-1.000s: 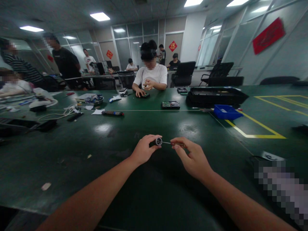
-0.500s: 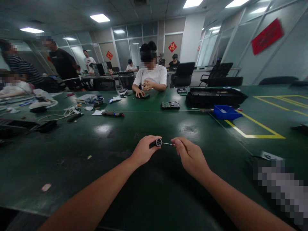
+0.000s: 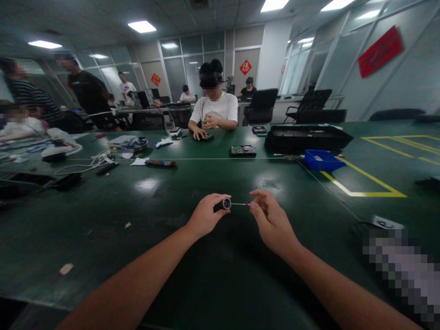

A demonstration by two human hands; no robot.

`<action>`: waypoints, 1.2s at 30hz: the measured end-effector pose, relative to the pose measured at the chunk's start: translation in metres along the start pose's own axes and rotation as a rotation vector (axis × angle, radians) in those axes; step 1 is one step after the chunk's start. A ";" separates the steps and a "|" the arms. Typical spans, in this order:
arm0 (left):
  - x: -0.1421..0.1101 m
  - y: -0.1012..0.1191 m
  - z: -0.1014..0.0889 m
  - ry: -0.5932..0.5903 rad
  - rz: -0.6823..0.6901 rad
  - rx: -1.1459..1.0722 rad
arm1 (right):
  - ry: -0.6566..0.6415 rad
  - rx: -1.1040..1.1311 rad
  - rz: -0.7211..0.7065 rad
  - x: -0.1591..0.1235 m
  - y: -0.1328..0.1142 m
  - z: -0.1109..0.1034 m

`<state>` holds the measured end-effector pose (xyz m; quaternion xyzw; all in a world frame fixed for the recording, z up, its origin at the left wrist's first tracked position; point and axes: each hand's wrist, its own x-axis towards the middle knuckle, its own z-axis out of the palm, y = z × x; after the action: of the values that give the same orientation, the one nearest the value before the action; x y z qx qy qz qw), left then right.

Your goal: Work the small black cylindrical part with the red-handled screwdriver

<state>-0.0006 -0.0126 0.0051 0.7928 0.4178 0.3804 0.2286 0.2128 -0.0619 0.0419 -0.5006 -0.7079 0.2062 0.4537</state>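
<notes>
My left hand (image 3: 205, 214) is closed around a dark cylindrical part (image 3: 226, 203), its round, silver-rimmed end turned toward the right. The rest of the cylinder is hidden by the fingers. In my right hand (image 3: 273, 220) is a thin screwdriver (image 3: 240, 204) with a reddish handle, pinched between thumb and fingers, the index finger raised a little. Its shaft points left and the tip meets the rimmed end of the cylinder; whether it sits inside a screw I cannot tell. Both hands are above the green table (image 3: 185, 284).
Farther back lie a dark tool (image 3: 161, 163), an opened hard drive (image 3: 243, 150), a blue bin (image 3: 323, 160) and a long black tray (image 3: 307, 137). Cables (image 3: 85, 164) and loose parts crowd the left. Across the table a person (image 3: 215, 110) handles a dark device.
My right hand's fingers have opened up and shifted around the screwdriver handle, the index finger now lifted. My left hand and the cylinder stay in place.
</notes>
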 end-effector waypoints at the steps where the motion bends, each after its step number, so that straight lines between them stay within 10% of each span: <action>1: 0.000 -0.001 0.000 0.002 0.002 0.001 | -0.003 0.001 -0.012 0.000 0.000 0.000; 7: 0.000 -0.001 0.001 0.008 0.009 -0.003 | -0.022 -0.022 0.021 -0.001 0.002 0.001; 25: 0.007 0.004 -0.004 0.023 0.122 0.247 | 0.152 0.859 0.468 0.016 0.033 0.016; 36: 0.007 -0.004 0.000 -0.005 -0.043 0.192 | 0.193 0.411 0.342 0.013 0.037 0.013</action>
<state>-0.0002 -0.0048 0.0054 0.8028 0.4687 0.3318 0.1606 0.2200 -0.0326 0.0138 -0.5276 -0.5102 0.3700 0.5696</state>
